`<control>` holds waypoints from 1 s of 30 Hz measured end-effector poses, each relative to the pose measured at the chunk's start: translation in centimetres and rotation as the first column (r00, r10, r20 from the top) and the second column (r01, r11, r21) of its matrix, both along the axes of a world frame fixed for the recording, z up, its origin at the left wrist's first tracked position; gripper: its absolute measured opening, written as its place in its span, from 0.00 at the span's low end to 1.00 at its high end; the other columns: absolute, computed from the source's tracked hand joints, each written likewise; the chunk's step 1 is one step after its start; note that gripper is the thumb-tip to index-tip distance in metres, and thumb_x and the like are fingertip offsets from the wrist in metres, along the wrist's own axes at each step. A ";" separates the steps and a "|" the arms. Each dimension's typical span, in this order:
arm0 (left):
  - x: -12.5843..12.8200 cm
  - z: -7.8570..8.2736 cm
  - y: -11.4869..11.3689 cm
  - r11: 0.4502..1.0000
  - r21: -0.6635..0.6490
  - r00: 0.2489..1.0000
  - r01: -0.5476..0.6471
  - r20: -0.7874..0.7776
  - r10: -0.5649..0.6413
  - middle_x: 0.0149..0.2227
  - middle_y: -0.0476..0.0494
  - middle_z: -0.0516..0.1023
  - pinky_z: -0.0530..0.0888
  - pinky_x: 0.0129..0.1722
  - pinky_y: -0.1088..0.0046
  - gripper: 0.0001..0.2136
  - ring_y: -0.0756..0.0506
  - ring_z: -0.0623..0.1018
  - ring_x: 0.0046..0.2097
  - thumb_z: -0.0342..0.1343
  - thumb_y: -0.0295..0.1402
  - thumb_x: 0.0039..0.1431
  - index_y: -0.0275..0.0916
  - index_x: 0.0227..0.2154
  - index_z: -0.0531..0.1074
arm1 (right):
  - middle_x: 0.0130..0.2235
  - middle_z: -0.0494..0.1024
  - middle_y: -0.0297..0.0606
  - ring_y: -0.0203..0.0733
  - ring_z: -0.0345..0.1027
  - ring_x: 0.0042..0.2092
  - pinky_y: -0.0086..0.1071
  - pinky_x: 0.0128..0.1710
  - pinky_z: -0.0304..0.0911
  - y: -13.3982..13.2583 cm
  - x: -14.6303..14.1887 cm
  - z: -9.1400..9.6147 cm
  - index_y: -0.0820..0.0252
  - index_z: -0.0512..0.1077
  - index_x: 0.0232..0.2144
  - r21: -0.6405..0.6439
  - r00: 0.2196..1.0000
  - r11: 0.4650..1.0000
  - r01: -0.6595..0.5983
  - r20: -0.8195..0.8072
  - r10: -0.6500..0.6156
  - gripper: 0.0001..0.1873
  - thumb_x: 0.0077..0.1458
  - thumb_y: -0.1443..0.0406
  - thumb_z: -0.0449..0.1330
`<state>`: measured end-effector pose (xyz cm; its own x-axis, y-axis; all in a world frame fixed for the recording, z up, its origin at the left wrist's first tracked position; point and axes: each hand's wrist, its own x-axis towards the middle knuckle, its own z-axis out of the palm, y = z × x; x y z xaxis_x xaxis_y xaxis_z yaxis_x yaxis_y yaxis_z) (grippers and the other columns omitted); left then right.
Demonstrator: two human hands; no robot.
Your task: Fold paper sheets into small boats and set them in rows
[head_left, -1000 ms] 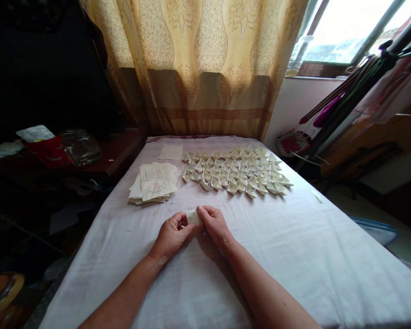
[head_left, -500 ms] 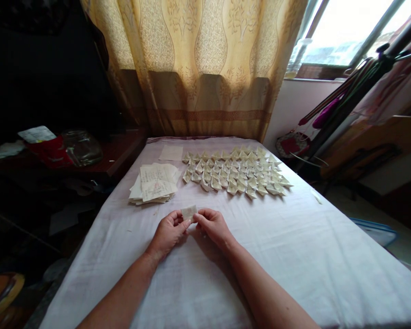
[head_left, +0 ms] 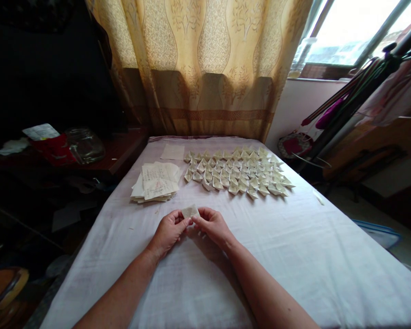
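Note:
A small folded piece of paper (head_left: 191, 210) is pinched between my two hands, just above the white cloth (head_left: 277, 265). My left hand (head_left: 169, 230) grips its left side, thumb in front and fingers curled behind. On the other side, my right hand (head_left: 215, 225) holds it with the thumb tip low on the paper near my left thumb. Beyond my hands, several rows of folded paper boats (head_left: 234, 176) stand close together. A stack of handwritten sheets (head_left: 159, 180) lies to their left. One single square sheet (head_left: 172, 151) rests behind the stack.
A patterned curtain (head_left: 205, 91) hangs behind the cloth-covered surface. On the left, a dark cabinet (head_left: 126, 146) carries a glass jar (head_left: 85, 146) and a red container (head_left: 55, 150). A dark slanted stand (head_left: 356, 98) rises on the right. A small white scrap (head_left: 318, 197) lies near the right edge.
The folded paper has tilted slightly in my fingers, and my right thumb has slid a little lower on it. The whole view has shifted slightly; the boats and stack stay put.

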<state>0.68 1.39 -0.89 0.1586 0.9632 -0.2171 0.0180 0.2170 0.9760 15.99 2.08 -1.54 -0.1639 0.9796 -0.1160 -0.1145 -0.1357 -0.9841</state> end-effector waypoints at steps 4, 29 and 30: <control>0.0 0.2 0.0 0.999 0.023 0.999 0.039 -0.009 -0.039 0.26 0.48 0.77 0.58 0.14 0.82 0.21 0.54 0.69 0.20 0.66 0.46 0.42 0.35 0.34 0.75 | 0.20 0.72 0.27 0.30 0.59 0.20 0.24 0.20 0.54 0.0 0.2 0.0 0.60 0.74 0.26 -0.015 1.000 1.000 -0.004 -0.022 0.003 0.17 0.38 0.54 0.69; -0.5 0.3 0.6 0.996 0.087 0.995 0.034 -0.100 -0.026 0.16 0.55 0.67 0.56 0.14 0.81 0.18 0.53 0.65 0.18 0.61 0.50 0.46 0.39 0.23 0.69 | 0.21 0.71 0.24 0.29 0.60 0.20 0.24 0.21 0.53 0.0 0.6 0.1 0.60 0.72 0.35 -0.079 0.992 0.990 -0.116 -0.052 0.113 0.20 0.35 0.63 0.69; -0.5 0.2 0.6 0.996 0.081 0.995 0.035 -0.091 -0.027 0.16 0.55 0.67 0.56 0.14 0.81 0.18 0.53 0.65 0.18 0.61 0.50 0.46 0.39 0.23 0.68 | 0.21 0.71 0.24 0.29 0.60 0.20 0.24 0.21 0.53 0.0 0.6 0.1 0.60 0.72 0.35 -0.077 0.992 0.990 -0.118 -0.050 0.115 0.20 0.36 0.63 0.69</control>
